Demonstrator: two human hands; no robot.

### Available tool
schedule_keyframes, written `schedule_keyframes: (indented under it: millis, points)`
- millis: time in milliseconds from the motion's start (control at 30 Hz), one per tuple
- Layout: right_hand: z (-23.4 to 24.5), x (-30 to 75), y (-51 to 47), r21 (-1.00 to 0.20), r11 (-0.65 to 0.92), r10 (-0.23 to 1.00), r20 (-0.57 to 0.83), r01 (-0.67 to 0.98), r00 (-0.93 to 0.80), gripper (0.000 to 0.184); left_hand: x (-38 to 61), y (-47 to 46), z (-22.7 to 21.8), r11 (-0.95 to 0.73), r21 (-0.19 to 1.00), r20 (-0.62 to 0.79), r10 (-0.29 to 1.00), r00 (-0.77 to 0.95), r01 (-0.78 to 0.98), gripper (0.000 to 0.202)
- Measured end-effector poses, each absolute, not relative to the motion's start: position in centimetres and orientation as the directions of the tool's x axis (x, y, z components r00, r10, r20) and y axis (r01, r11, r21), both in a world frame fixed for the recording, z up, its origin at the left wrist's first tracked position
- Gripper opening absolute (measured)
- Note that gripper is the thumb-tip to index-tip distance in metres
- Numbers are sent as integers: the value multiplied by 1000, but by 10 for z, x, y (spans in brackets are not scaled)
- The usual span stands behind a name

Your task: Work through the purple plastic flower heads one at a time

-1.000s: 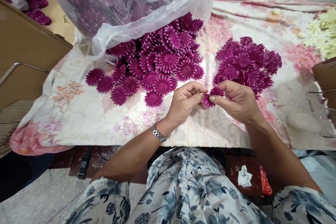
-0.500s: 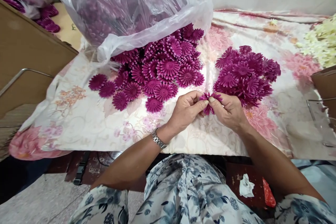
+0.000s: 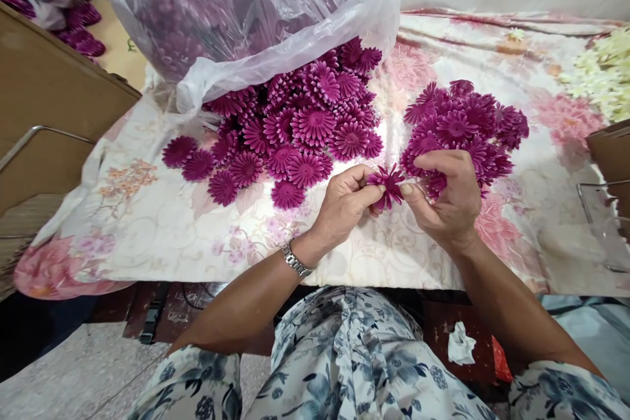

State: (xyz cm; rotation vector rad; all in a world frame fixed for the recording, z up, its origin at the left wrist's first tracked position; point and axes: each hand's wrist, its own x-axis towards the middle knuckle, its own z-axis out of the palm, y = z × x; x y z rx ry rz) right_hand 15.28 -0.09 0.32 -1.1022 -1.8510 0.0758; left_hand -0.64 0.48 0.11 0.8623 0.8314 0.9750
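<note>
Pinched between the thumb and fingers of my left hand (image 3: 344,200) is a purple artificial flower head (image 3: 388,186), held just above the cloth. My right hand (image 3: 445,200) is at the flower's right side, thumb tip by its petals and index finger lifted away, so its fingers are apart. Behind my left hand lies a large heap of purple flower heads (image 3: 315,126), flat and round with many petals. A second, fuller-looking pile of purple flowers (image 3: 457,128) rests just beyond my right hand.
A translucent plastic bag (image 3: 236,20) of purple flowers stands at the back. Cardboard boxes flank the table, one at left (image 3: 59,79) and one at right (image 3: 610,151). Pale yellow flowers (image 3: 603,72) lie at the far right. A floral cloth (image 3: 172,243) covers the table.
My right hand has let go of the flower and shifted right, its index finger opening outward. My left hand keeps the flower, now slightly further left.
</note>
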Motion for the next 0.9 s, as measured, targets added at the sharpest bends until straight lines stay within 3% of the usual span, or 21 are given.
schedule_keyframes:
  millis: [67,133,433,700,800,900]
  points:
    - [2,153,0,-335,674,630,727,658,-275,24,-6,5,1,309,889,-196,924,329,-337,8]
    - [1,151,2,-317,709,622,702,631,-347,17,-6,5,0,306,889,-186,921,341,-342,7]
    - [1,146,0,-424,682,681,664,595,-308,3,-7,6,-5,309,861,-158,918,365,-404,4]
    - [5,149,-1,-468,675,711,619,570,-333,5,-9,6,-6,231,923,-144,949,280,-309,6]
    - [9,152,-1,-543,615,761,598,572,-252,3,-7,6,-4,245,928,-165,945,281,-280,3]
    - [11,154,0,-633,529,829,526,565,-187,23,-6,6,-4,236,929,-164,953,255,-286,2]
